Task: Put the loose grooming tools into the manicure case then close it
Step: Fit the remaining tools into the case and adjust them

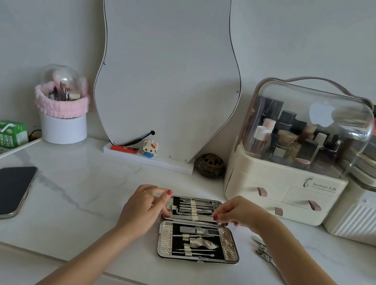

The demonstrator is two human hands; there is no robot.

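Note:
The manicure case (pixel 229 248) lies open flat on the white marble table, both black halves holding several metal tools under patterned straps. My left hand (pixel 144 209) is at the left edge of the far half, its fingers curled and touching the rim. My right hand (pixel 236 212) is over the right end of the far half, its fingertips pinching the end of a long metal tool (pixel 194 218) that lies along the front row there. Loose metal grooming tools (pixel 265 254) lie on the table right of the case, partly hidden by my right forearm.
A phone (pixel 1 194) lies face up at the left. Behind the case stand a wavy mirror (pixel 169 65), a cosmetics organizer (pixel 286 182) with drawers, a white box (pixel 367 215), a brush holder (pixel 62 120), a green carton (pixel 9 136) and a small brown pot (pixel 210 165).

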